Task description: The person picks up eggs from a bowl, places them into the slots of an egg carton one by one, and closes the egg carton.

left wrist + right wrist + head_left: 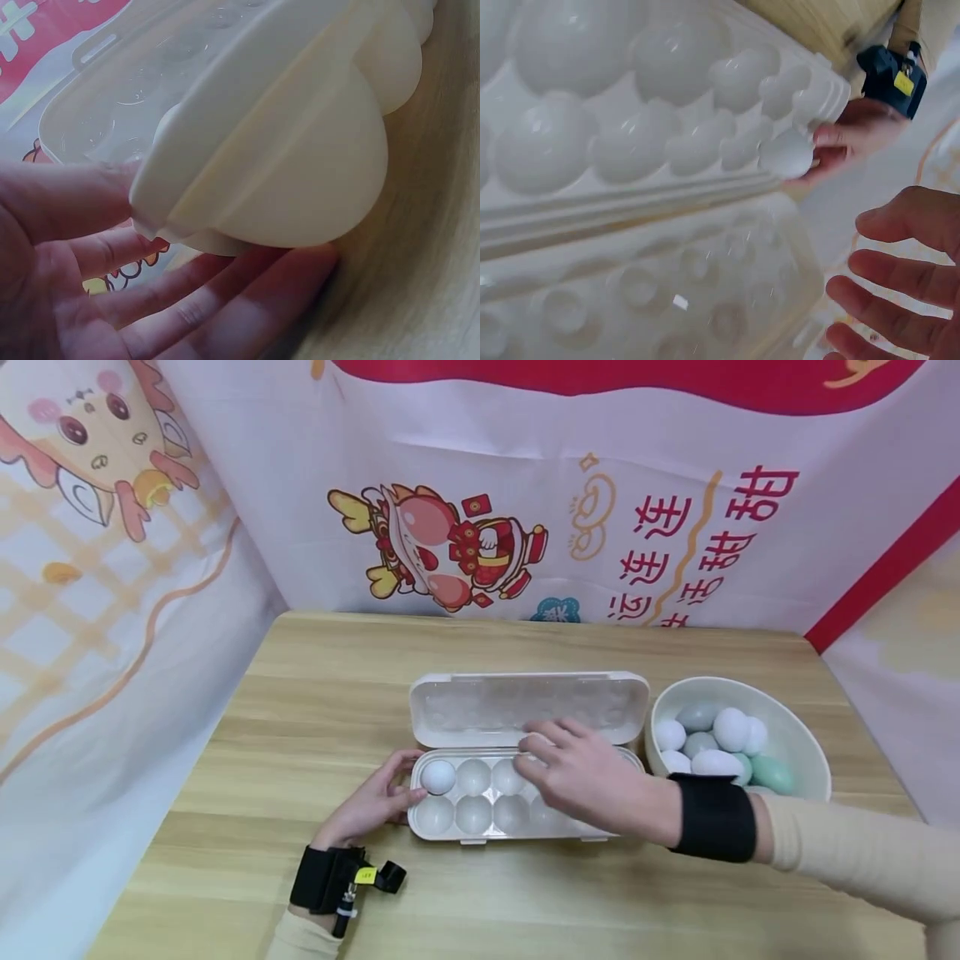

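Observation:
A white plastic egg box point(474, 839) lies on the table with its lid point(525, 710) folded back. One white egg point(438, 777) sits in its back-left cup; the other cups in sight hold nothing. My left hand point(378, 802) grips the box's left end. In the left wrist view, the thumb point(75, 199) lies at the rim and the fingers reach beneath the end cups. Above the box's right half hovers my right hand point(577, 772), hiding some cups. The right wrist view shows its fingers point(885, 307) spread and holding nothing.
A white bowl point(813, 768) of white, grey and green eggs point(731, 728) stands right of the box, partly behind the right wrist. The wooden table point(322, 693) meets a printed cloth point(465, 443) at the back. Another cloth point(135, 710) hangs along the left side.

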